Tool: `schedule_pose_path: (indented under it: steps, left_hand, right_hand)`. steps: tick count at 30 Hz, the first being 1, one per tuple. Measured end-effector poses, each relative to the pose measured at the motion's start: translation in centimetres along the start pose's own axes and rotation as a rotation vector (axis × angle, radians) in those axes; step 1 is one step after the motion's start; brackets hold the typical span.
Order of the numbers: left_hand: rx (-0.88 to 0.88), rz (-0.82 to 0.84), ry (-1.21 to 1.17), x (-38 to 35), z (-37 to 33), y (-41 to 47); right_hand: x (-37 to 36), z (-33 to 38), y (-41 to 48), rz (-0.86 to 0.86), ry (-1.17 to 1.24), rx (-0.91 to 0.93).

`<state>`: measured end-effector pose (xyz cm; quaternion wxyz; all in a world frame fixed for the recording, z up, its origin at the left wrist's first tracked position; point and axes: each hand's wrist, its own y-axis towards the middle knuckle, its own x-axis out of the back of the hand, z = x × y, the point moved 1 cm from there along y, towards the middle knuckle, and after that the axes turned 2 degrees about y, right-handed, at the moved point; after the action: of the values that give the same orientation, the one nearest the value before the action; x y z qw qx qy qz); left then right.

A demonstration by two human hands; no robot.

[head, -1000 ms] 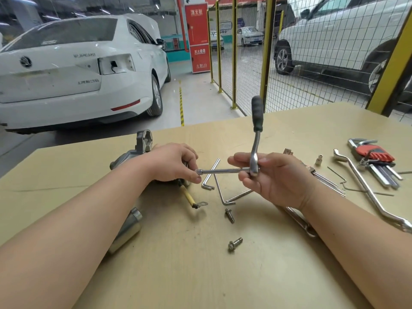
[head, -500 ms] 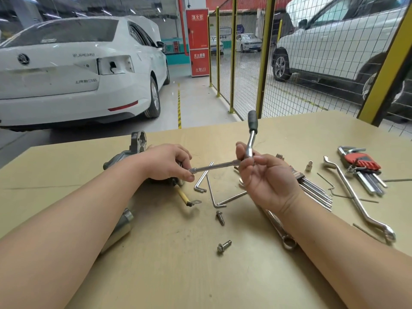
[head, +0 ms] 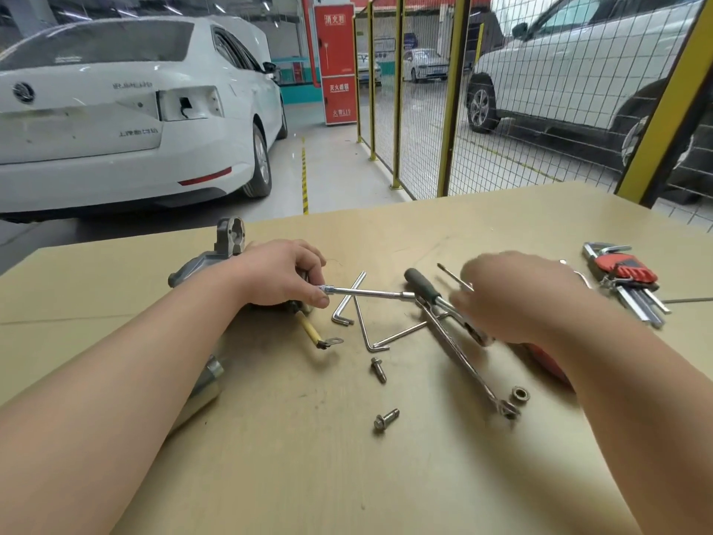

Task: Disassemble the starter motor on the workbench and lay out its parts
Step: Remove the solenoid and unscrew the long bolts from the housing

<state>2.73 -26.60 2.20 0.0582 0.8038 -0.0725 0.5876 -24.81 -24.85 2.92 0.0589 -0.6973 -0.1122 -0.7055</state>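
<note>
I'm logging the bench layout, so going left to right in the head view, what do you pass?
Left to right: starter motor → left hand → extension bar → ratchet handle → right hand → red hex key set.

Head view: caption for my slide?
Left hand pinches extension bar at starter motor; blurred right hand at ratchet; two loose bolts on workbench.

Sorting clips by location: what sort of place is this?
Probably a car repair workshop: a white car parked on the floor, a yellow mesh fence, and a workbench strewn with hex keys and a ratchet.
</note>
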Motion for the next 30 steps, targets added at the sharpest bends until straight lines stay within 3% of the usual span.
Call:
schedule_pose_path:
  steps: [3, 8, 12, 24, 30]
  left_hand:
    - [-0.013, -0.013, 0.001, -0.1, 0.2, -0.2]
    - [-0.034, -0.068, 0.022, -0.3, 0.2, -0.3]
    - [-0.041, -0.085, 0.054, -0.5, 0.2, -0.4]
    - [-0.071, -0.148, 0.191, -1.3, 0.1, -1.2]
    - [-0.101, -0.342, 0.346, -3.0, 0.5, -2.1]
  right_hand:
    - [-0.4, 1.8, 0.4, -0.194, 0.211, 0.093]
    - [-3.5, 3.6, 1.1, -0.007, 0.238, 0.196]
    - [-4.0, 3.4, 1.8, -0.001, 0.401, 0.244]
    - [-4.4, 4.3, 2.1, -0.106, 0.363, 0.315]
    - [-4.5, 4.5, 1.5, -0.018, 0.395, 0.352]
